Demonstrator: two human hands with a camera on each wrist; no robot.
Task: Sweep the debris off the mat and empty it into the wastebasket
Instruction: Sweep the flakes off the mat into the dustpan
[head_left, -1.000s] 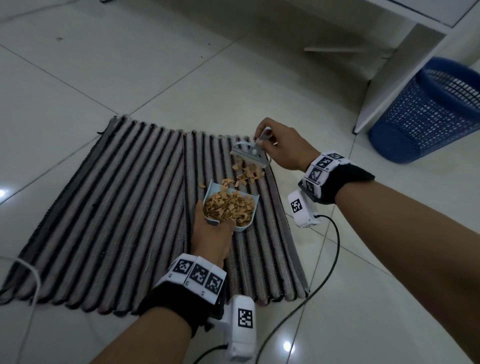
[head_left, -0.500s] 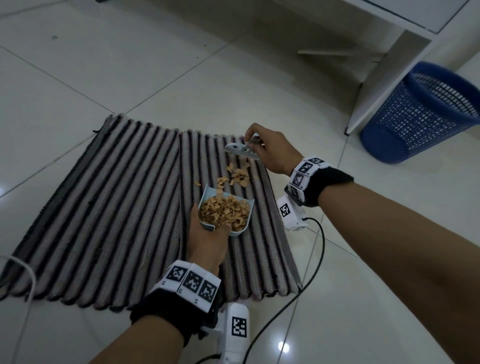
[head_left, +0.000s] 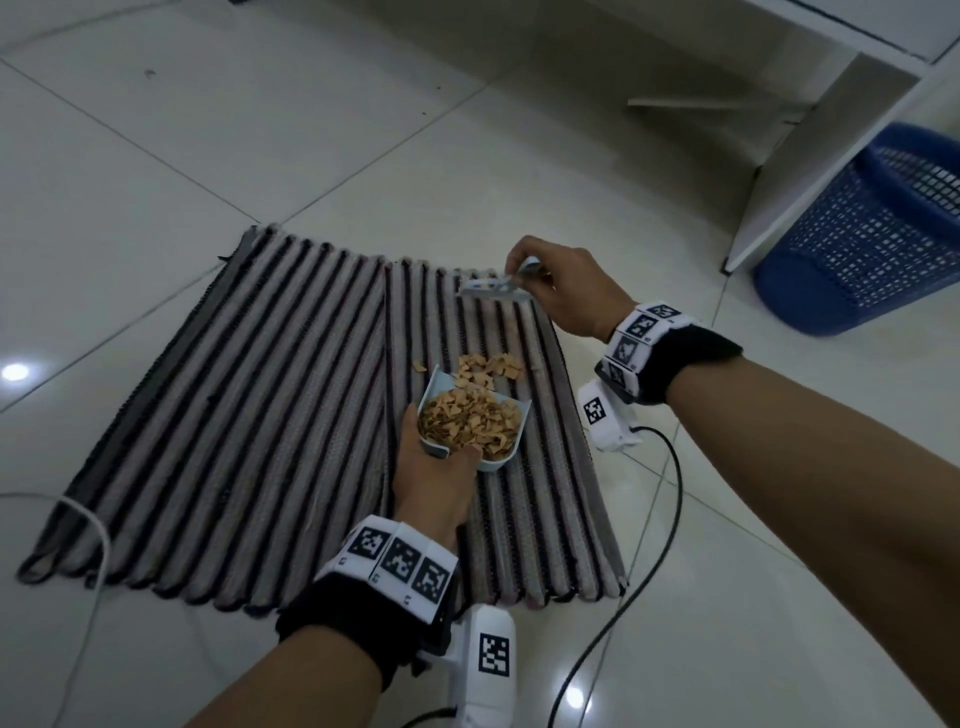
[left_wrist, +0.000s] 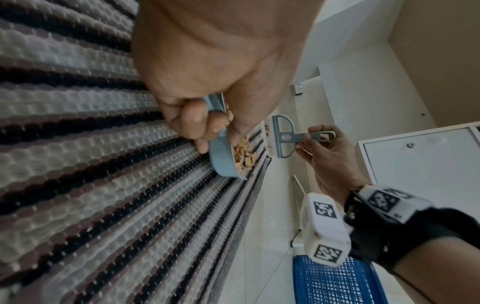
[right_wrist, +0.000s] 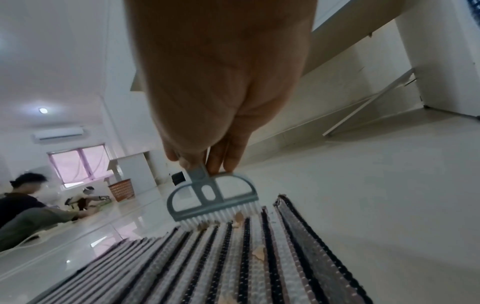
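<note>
The debris (head_left: 488, 366) lies on the mat (head_left: 260, 415) just beyond the dustpan (head_left: 470, 423), itself nearly full. Our left hand (head_left: 434, 480) grips the dustpan's handle; our right hand (head_left: 563, 291) pinches the brush (head_left: 491, 287). We should draw short strokes toward the pan lip, held flat. The wastebasket (head_left: 872, 239) is cut off at the frame edge.

Grey-and-black striped mat (head_left: 260, 389), pale blue dustpan (head_left: 498, 457), tan debris (head_left: 467, 421), blue mesh wastebasket (head_left: 857, 249)
</note>
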